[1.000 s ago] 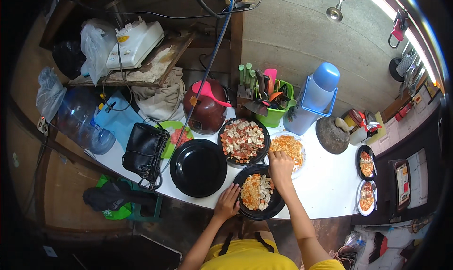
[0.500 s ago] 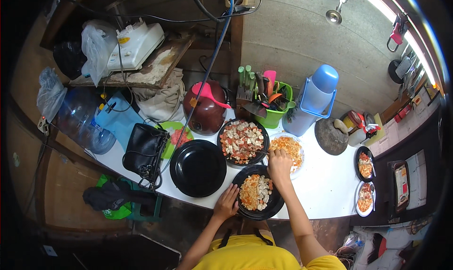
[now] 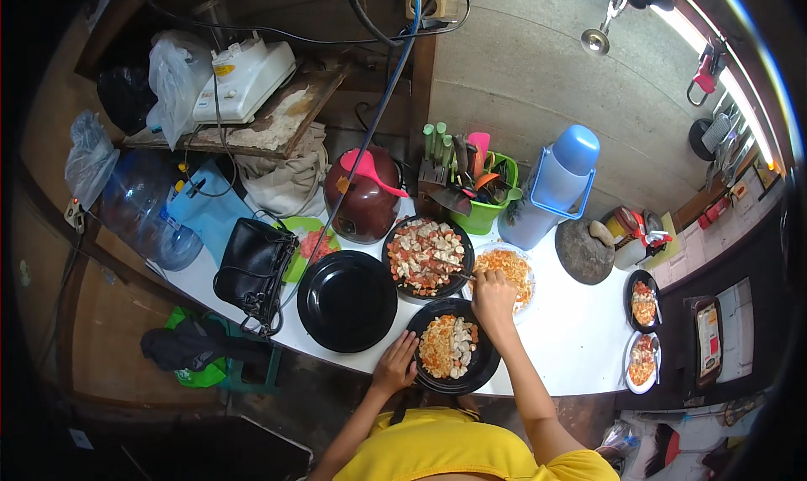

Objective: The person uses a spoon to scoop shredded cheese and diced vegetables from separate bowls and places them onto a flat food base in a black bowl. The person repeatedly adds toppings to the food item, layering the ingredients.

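Observation:
My left hand (image 3: 395, 363) grips the left rim of the nearest black plate (image 3: 481, 372), at the table's front edge. That plate carries an orange-yellow chopped mix on its left and pale diced pieces on its right. My right hand (image 3: 494, 296) is closed on a spoon (image 3: 458, 273), which reaches left into the black plate (image 3: 393, 286) of red and whitish diced food behind it; its tip is partly hidden in the food. A white plate (image 3: 531, 304) of shredded orange and white food lies just behind my right hand. To the left sits a bare black plate (image 3: 347, 300).
A black handbag (image 3: 255, 262), green plate (image 3: 318, 247) and dark red pot (image 3: 366, 203) stand left. Behind are a green utensil basket (image 3: 487, 212) and a blue flask (image 3: 551, 187). A stone mortar (image 3: 584, 254) and two filled plates are at right. A cable (image 3: 370, 124) hangs in front.
My right hand has moved slightly, and the spoon now reaches farther into the red and whitish food. My left hand stays on the near plate's rim. The whole view has shifted a little.

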The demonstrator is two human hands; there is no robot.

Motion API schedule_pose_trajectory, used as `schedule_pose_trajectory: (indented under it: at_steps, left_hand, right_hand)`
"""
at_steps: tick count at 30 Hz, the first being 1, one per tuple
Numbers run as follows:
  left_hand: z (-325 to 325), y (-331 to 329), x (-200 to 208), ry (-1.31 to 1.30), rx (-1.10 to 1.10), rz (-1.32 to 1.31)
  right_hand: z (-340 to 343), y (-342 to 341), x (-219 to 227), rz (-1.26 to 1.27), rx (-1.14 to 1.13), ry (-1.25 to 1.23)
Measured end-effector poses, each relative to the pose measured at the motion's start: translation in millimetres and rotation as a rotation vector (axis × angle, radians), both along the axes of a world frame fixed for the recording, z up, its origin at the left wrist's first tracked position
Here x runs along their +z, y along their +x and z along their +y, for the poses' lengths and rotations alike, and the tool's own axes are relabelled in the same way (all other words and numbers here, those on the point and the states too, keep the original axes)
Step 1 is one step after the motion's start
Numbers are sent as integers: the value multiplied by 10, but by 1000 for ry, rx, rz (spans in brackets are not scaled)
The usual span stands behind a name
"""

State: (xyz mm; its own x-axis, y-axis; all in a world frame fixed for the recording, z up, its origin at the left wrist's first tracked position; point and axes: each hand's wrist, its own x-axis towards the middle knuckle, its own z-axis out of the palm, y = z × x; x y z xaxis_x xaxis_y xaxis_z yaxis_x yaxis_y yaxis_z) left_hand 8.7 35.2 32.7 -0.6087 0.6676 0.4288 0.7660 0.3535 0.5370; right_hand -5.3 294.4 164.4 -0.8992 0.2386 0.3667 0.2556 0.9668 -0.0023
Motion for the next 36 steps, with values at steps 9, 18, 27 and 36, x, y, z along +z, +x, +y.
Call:
schedule_pose_trajectory:
  at_steps: [9, 18, 27, 36]
  left_hand:
    - [-25, 2, 41, -28, 10, -3]
    - [-35, 20, 42, -57, 12, -4]
    - [-15, 10, 81, -62, 15, -10]
    - [-10, 16, 49, -52, 23, -25]
  right_hand:
    - [38, -40, 80, -86, -16, -20]
    - [136, -174, 144, -114, 184, 13]
    - [257, -229, 318, -128, 240, 106]
    - [221, -264, 360, -69, 278, 138]
